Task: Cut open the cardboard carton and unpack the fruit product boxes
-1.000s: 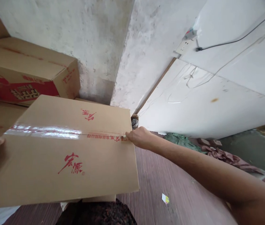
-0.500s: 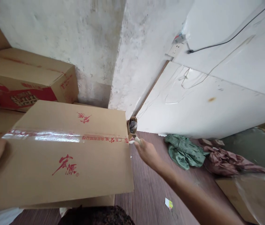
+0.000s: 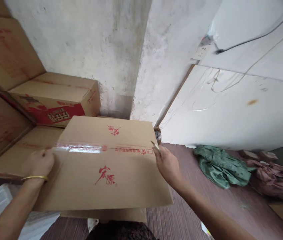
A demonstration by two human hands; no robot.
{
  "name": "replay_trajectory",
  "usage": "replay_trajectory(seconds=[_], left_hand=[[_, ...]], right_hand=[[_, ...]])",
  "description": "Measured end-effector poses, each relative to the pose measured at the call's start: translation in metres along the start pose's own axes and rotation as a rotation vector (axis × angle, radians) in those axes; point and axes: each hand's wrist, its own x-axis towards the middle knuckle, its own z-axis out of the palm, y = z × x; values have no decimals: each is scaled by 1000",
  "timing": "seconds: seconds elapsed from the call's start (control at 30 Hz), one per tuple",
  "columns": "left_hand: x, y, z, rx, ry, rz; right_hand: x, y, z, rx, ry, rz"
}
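Note:
A large cardboard box (image 3: 131, 180) with red printing lies in front of me, a shiny strip of clear tape (image 3: 85, 148) along its top seam. My left hand (image 3: 39, 162), a yellow bangle on its wrist, is closed at the box's left edge; its fingertips are hidden. At the right end of the seam, my right hand (image 3: 168, 165) is closed around the pale handle of a small knife (image 3: 156, 146). The knife's dark tip points up and left, over the box's right edge. I cannot tell whether the tip touches the cardboard.
More cardboard boxes (image 3: 63, 90) are stacked at the left against the stained wall (image 3: 81, 43). A small open carton (image 3: 158, 134) stands behind the box's right corner. Green cloth (image 3: 222, 166) and brownish cloth (image 3: 276, 180) lie on the floor. Dark hair (image 3: 121, 231) shows at the bottom edge.
My view has swung left, so more stacked boxes and my left wrist show. My right hand has come from beyond the box's right end to over its edge, the knife tip now visible.

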Motion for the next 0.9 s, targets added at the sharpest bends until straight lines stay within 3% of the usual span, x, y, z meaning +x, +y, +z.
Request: replay_trajectory(seconds=[0.13, 0.2, 0.3, 0.4, 0.5, 0.57, 0.6, 0.67, 0.73, 0.8, 0.9], left_hand=[[-12, 0, -8, -28, -56, -21], [-13, -2, -6, -70, -48, -34], [-9, -10, 1, -113, -20, -22], [-7, -19, 12, -157, 51, -6], [-10, -19, 22, -141, 321, 60], [-18, -7, 29, -167, 561, 244], [-24, 3, 33, -210, 615, 407], [-39, 29, 43, -309, 548, 778], [-56, 57, 52, -347, 409, 1021], [-70, 81, 57, -321, 355, 1089], [-82, 103, 54, -239, 308, 1077]], right_hand=[[16, -57, 50, -16, -179, -454], [23, -80, 74, -64, -242, -561], [25, -101, 88, -223, -263, -564], [25, -115, 82, -312, -320, -468], [32, -130, 72, -366, -405, -339], [39, -137, 68, -371, -457, -304], [42, -140, 66, -369, -475, -291], [47, -143, 63, -361, -484, -272], [49, -144, 60, -350, -485, -260], [49, -143, 59, -318, -482, -259], [52, -136, 62, -229, -457, -299]])
